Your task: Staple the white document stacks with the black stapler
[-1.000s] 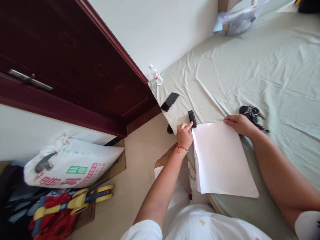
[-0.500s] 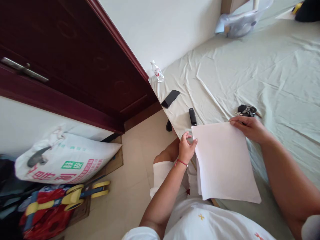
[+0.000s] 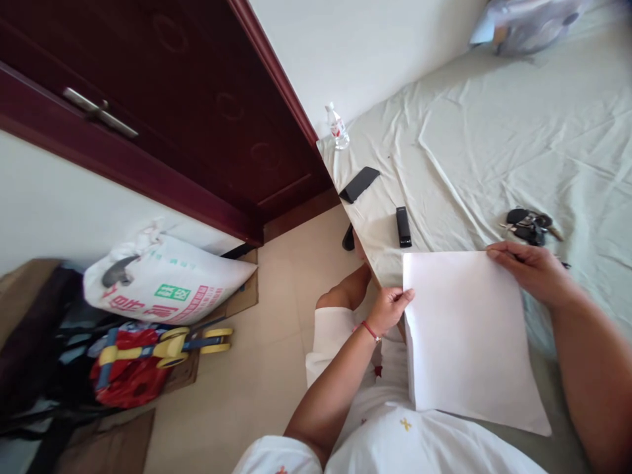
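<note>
A stack of white paper sheets [image 3: 469, 329] lies over the near edge of the cloth-covered surface, its lower end by my shirt. My left hand [image 3: 389, 308] pinches the stack's left edge near the upper corner; a red cord bracelet circles that wrist. At the top right corner, my right hand [image 3: 528, 266] grips the paper between thumb and fingers. Just beyond the right hand sits a bunch of keys [image 3: 530, 226]. Past the paper's top left corner is a small black device [image 3: 403, 227]. How many sheets there are, I cannot tell.
Farther along the pale green cloth [image 3: 474, 145] are a black phone-like object [image 3: 360, 184] and a clear plastic bottle [image 3: 338, 126]. A plastic bag [image 3: 533, 29] rests at the back. On the floor at left are a white sack [image 3: 172, 280] and a yellow-blue wheeled toy [image 3: 168, 345], beside a dark red door [image 3: 197, 99].
The view has shifted, so most things appear farther right. My left fingers, partly spread before, have closed on the paper's edge. My right hand stays at the top right corner.
</note>
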Available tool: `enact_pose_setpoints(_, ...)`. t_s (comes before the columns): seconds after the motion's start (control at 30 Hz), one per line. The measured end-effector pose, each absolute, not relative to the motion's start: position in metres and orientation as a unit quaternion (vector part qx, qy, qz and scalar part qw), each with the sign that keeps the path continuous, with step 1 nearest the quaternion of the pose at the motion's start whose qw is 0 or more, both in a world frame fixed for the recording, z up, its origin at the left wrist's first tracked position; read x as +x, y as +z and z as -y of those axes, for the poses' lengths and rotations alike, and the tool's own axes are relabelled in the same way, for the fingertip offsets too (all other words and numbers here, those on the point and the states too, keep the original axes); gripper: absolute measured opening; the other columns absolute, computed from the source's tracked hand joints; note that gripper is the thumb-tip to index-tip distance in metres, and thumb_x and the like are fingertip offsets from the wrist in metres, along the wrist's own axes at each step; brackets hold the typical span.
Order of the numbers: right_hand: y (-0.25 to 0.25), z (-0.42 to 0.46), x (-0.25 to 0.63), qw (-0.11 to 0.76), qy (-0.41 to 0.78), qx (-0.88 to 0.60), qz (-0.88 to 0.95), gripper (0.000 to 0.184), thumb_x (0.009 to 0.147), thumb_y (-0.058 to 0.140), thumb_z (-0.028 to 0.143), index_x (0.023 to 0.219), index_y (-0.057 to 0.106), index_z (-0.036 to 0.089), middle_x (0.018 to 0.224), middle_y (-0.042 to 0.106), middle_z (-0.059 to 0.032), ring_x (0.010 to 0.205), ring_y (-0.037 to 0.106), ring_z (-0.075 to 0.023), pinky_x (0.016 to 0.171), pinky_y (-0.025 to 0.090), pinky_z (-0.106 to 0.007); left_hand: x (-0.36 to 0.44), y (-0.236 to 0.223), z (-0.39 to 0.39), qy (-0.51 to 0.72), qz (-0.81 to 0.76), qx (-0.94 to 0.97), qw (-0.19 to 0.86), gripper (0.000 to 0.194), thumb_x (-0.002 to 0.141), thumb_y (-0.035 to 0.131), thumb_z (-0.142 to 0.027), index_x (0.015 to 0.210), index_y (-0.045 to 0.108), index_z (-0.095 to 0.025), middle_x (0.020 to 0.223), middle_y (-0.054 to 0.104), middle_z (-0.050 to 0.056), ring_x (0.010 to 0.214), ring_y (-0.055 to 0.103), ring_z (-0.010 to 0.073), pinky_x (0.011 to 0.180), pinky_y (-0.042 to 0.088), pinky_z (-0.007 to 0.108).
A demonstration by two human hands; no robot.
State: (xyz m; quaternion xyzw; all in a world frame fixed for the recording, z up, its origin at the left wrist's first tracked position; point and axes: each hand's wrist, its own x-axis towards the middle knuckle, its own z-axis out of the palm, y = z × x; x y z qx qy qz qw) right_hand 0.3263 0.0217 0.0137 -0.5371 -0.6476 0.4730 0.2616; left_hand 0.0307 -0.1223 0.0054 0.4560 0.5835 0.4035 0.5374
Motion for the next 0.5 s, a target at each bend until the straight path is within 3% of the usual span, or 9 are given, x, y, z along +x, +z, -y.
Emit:
enact_pose_setpoints(0.2, 0.007, -0.022, 0.321, 0.262, 0.481, -0.572, 0.611, 0.046, 0.075, 0.078, 0.066, 0.093, 0.077, 0.024, 0.085, 0.074, -0.0097, 0.071, 0.063, -0.0236, 0.062, 0.05, -0.035, 0.031, 0.006, 0.122, 0.379, -0.607, 0.475, 0.513, 0.067, 0.088, 0.057, -0.077, 0.061, 0.034, -0.02, 0.064, 0.025, -0.004, 0.064, 0.025, 0.0097, 0.06, 0.021, 0.03)
enact_pose_setpoints(0.4, 0.005, -0.017, 0.322, 0.316, 0.47, -0.559, 0.606, 0.057, 0.081, 0.075, 0.071, 0.117, 0.076, 0.027, 0.071, 0.062, 0.0002, 0.06, 0.051, -0.0136, 0.049, 0.039, -0.024, 0.033, 0.002, 0.123, 0.396, -0.614, 0.451, 0.512, 0.067, 0.088, 0.057, -0.078, 0.061, 0.034, -0.02, 0.062, 0.024, -0.004, 0.063, 0.023, 0.0092, 0.059, 0.02, 0.029)
enact_pose_setpoints(0.5, 0.007, -0.007, 0.33, 0.348, 0.513, -0.532, 0.577, 0.059, 0.081, 0.078, 0.07, 0.122, 0.074, 0.029, 0.084, 0.071, -0.0023, 0.07, 0.063, -0.0165, 0.058, 0.052, -0.023, 0.033, 0.004, 0.12, 0.423, -0.607, 0.43, 0.517, 0.065, 0.087, 0.059, -0.078, 0.064, 0.042, -0.019, 0.063, 0.03, -0.004, 0.064, 0.026, 0.0094, 0.059, 0.023, 0.028)
